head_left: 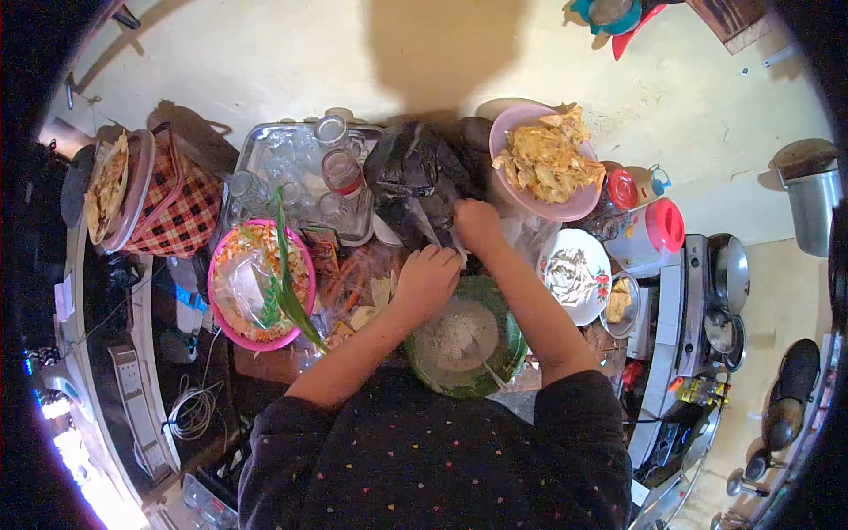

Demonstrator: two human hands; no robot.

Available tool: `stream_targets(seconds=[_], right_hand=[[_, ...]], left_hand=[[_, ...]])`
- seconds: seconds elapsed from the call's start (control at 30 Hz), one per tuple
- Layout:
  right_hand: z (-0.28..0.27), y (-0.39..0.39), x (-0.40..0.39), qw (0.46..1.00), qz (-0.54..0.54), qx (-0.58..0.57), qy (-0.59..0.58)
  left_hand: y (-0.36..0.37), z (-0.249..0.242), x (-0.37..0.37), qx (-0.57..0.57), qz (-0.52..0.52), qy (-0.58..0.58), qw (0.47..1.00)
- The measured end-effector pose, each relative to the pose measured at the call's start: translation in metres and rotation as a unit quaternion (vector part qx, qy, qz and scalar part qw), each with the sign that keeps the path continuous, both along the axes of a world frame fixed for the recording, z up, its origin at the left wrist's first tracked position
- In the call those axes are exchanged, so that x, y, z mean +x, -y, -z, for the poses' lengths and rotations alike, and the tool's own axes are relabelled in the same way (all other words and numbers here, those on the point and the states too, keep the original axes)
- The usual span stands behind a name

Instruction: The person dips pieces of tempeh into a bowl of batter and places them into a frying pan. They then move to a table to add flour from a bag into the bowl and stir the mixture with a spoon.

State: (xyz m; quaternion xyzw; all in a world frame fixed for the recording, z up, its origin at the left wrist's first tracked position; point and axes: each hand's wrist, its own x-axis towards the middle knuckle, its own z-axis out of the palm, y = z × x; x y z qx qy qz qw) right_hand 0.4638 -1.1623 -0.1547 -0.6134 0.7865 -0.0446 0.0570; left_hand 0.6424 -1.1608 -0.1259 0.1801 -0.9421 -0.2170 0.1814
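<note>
My left hand point(428, 281) is at the lower edge of a black plastic bag point(415, 168), its fingers bent together on something pale. Beside it, my right hand point(478, 226) is closed at the bag's right side, near a whitish strip. What exactly each hand pinches is too small to make out. Just below my hands stands a green bowl point(422, 353) holding a pale, floury mixture with a spoon in it. Clear plastic with orange carrots point(353, 274) lies left of my left hand.
A pink basin point(215, 296) of shredded food with a green leaf stands left. Behind are a metal tray point(256, 146) with glass jars and a pink bowl point(508, 141) of fried pieces. A white plate point(574, 276), small metal bowl point(632, 322) and red-lidded containers point(664, 225) stand right.
</note>
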Motion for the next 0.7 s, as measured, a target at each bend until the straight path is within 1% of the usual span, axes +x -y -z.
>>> stream_targets(seconds=[0.07, 0.17, 0.27, 0.37, 0.47, 0.57, 0.67, 0.7], right_hand=[[-0.003, -0.006, 0.006, 0.996, 0.066, -0.033, 0.047], [0.011, -0.010, 0.006, 0.978, 0.129, -0.083, 0.138], [0.038, -0.010, 0.001, 0.961, 0.148, -0.146, 0.182], [0.025, -0.016, 0.007, 0.976, 0.091, -0.123, 0.156], [0.070, -0.003, -0.008, 0.934, 0.256, -0.103, 0.229], [0.037, -0.009, -0.001, 0.934, 0.223, -0.093, 0.261], [0.030, -0.015, 0.006, 0.935, 0.202, -0.126, 0.264], [0.030, -0.016, 0.008, 0.931, 0.214, -0.130, 0.267]], left_hand=[[0.000, -0.003, 0.002, -0.012, -0.003, 0.001, 1.000], [-0.001, 0.001, 0.002, -0.014, 0.006, 0.007, 1.000], [-0.003, 0.008, -0.001, -0.021, -0.003, 0.012, 1.000], [-0.003, 0.005, -0.002, -0.013, 0.002, 0.028, 1.000], [-0.004, 0.009, -0.005, -0.005, 0.009, 0.033, 0.999], [-0.004, 0.006, -0.002, -0.027, -0.001, -0.005, 1.000], [-0.005, 0.002, 0.000, -0.021, 0.001, 0.013, 1.000], [-0.005, 0.002, 0.001, -0.023, -0.001, 0.007, 1.000]])
